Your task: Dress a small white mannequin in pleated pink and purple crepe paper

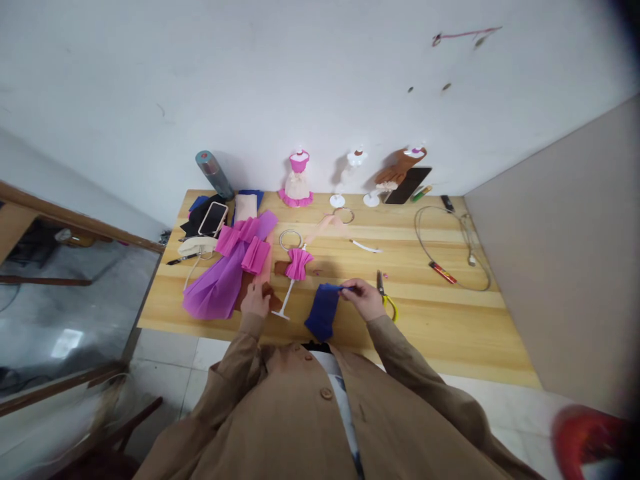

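A strip of dark blue crepe paper (321,313) hangs at the table's front edge, its upper right corner pinched between the fingers of my right hand (366,300). My left hand (256,301) rests on brown paper (246,291) beside the purple paper, thumb and fingers apart. Between my hands a small white dress stand (286,300) lies tilted on the table, wearing a gathered pink bodice (299,264). Folded pink crepe paper (256,256) and a fanned purple sheet (215,287) lie left of it. Yellow-handled scissors (389,305) lie just right of my right hand.
Along the wall stand a flask (215,175), a pink-and-cream dressed mannequin (299,180) and two more white stands (337,200). A phone (213,219) lies on the left pile. At right are a looped cable (419,243) and a red lighter-like item (443,272).
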`<state>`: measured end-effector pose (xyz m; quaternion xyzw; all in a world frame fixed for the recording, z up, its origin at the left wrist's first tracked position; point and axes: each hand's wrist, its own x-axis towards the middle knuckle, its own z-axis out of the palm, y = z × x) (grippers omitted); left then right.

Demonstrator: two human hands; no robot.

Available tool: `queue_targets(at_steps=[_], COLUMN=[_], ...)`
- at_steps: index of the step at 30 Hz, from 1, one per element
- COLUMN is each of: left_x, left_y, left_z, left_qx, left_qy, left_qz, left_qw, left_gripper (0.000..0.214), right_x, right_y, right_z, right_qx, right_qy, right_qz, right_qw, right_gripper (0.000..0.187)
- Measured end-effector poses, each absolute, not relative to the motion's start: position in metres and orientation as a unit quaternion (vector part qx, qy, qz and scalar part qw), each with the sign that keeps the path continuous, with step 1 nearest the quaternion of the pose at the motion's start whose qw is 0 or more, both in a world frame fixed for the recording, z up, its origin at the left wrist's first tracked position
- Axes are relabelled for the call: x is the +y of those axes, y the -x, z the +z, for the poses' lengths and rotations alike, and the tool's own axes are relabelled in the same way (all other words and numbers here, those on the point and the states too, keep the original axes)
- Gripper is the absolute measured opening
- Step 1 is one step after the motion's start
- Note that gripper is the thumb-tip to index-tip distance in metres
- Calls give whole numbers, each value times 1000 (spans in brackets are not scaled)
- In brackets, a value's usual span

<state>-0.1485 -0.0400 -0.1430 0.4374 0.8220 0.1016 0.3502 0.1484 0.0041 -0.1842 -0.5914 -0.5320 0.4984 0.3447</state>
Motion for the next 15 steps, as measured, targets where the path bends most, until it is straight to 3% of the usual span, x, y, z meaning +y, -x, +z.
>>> queue_targets(at_steps=[2, 4, 6, 8, 11, 15], left_x=[-42, -44, -46, -45, -42, -43], left_y=[157, 160, 161, 165, 178, 196], left_z=[-147, -152, -158, -164, -167, -160], left_qx=[840, 847, 849, 847, 840, 795], left_qy=[-430, -423, -414, -400, -362, -274], left_qz=[74, 61, 69, 96, 165, 327], left_qw=[323, 316, 322, 336, 370, 430], left_gripper=[46, 51, 45, 30, 12, 25], right_x=[-11, -28, -41, -46, -40, -22], right_y=[-131, -114, -100, -93, -93, -93], right_z=[-192, -198, -202, -204, -207, -204], right_qx=[-599, -655, -697, -721, -731, -705], right_qy=[577, 558, 541, 530, 524, 536], right_qz=[498, 488, 466, 446, 435, 464], right_qw=[245, 147, 69, 10, -44, -17], right_gripper=[23, 34, 44, 36, 17, 12])
